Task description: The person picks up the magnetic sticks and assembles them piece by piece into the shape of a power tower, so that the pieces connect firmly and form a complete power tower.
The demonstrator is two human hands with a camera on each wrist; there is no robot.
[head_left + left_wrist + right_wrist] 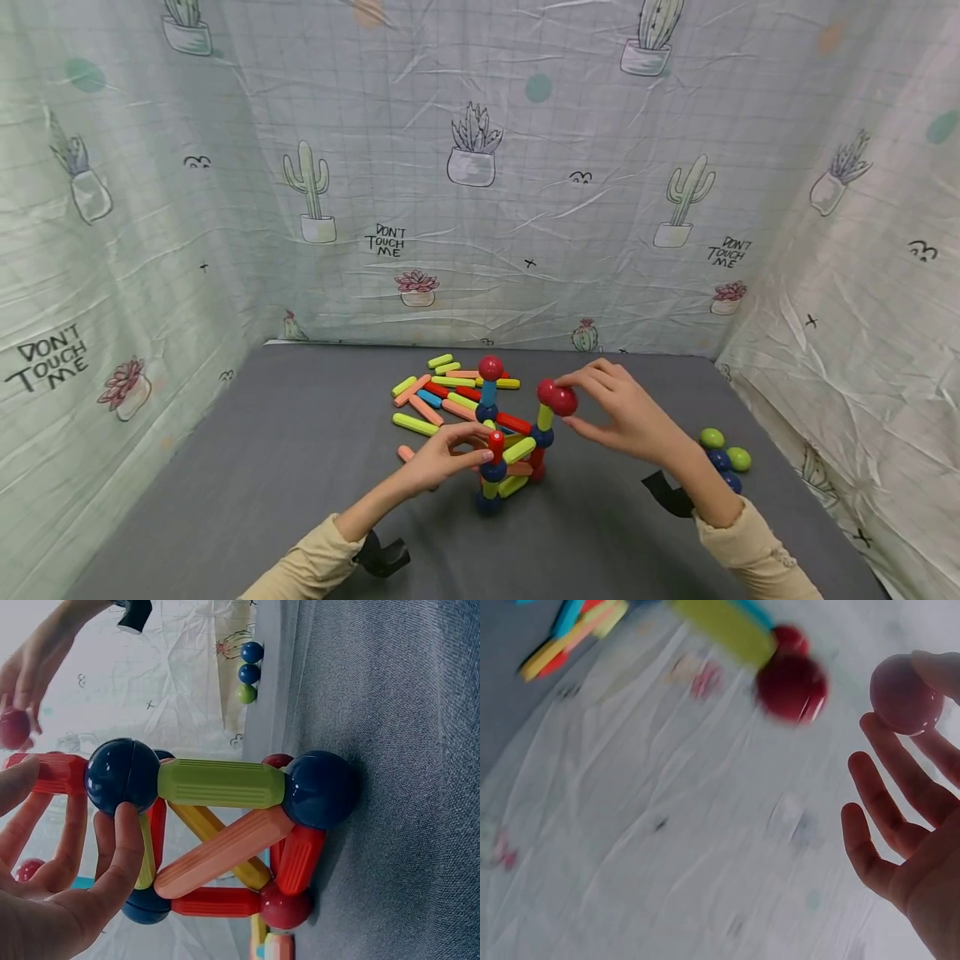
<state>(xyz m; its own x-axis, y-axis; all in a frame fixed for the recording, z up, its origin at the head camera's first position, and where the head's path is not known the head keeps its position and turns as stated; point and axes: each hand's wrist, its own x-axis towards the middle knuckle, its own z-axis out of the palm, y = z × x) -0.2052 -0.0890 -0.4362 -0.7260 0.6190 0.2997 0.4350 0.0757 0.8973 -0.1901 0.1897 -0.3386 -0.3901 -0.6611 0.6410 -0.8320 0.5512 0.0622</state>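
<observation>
A frame of plastic sticks and balls stands on the grey table, with a blue ball [319, 789] at one foot. My left hand [441, 458] pinches an upright red stick [496, 443] on the near post, its fingertips at the blue ball [120, 776] below that stick. Between thumb and fingers, my right hand [626, 415] holds a loose red ball [906, 694]. In the right wrist view a gap separates it from another red ball [791, 686], which caps a yellow-green stick [544, 417]. A third red ball [491, 368] tops the blue stick [488, 392] at the back.
Behind and left of the frame lie loose sticks, among them a yellow-green one [415, 424] and an orange one [425, 409]. Green balls [712, 437] and blue balls [718, 459] sit near the table's right edge. A patterned cloth [495, 275] hangs around the table.
</observation>
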